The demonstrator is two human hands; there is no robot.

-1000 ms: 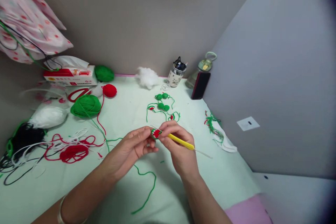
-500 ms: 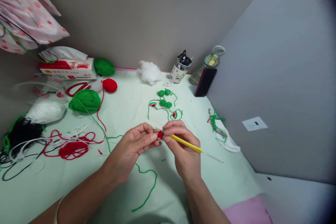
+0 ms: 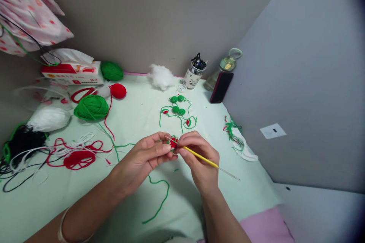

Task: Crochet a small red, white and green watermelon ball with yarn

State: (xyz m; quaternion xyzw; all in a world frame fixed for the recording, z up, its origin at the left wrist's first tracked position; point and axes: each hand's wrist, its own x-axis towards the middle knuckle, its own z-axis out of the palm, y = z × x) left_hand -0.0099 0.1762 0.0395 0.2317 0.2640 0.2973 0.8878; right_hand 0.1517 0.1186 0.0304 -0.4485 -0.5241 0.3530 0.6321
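My left hand (image 3: 148, 153) pinches a small round crochet piece (image 3: 173, 143), red in the middle with a green and white edge. In my right hand (image 3: 201, 155) is a crochet hook (image 3: 203, 158) with a yellow handle, held like a pen. One thin metal end lies across the red face of the piece; the other points down to the right. Green yarn (image 3: 164, 182) trails over the table below my left hand. Beyond my hands lie small green crochet balls (image 3: 178, 110) and two small red, white and green crochet pieces (image 3: 188, 122) with yarn tails.
Left are a green yarn ball (image 3: 91, 107), a red yarn ball (image 3: 118, 90), white yarn (image 3: 49, 117), tangled red yarn (image 3: 80, 159), red-handled scissors (image 3: 82, 94) and a tissue box (image 3: 74, 74). White stuffing (image 3: 161, 76), a pen cup (image 3: 194, 76), a phone (image 3: 221, 87) and a bottle (image 3: 213, 79) stand behind. Yarn scraps (image 3: 232, 129) lie right.
The crochet piece has turned so more of its red face shows. The hook's thin tip now shows across it. The whole view has shifted slightly.
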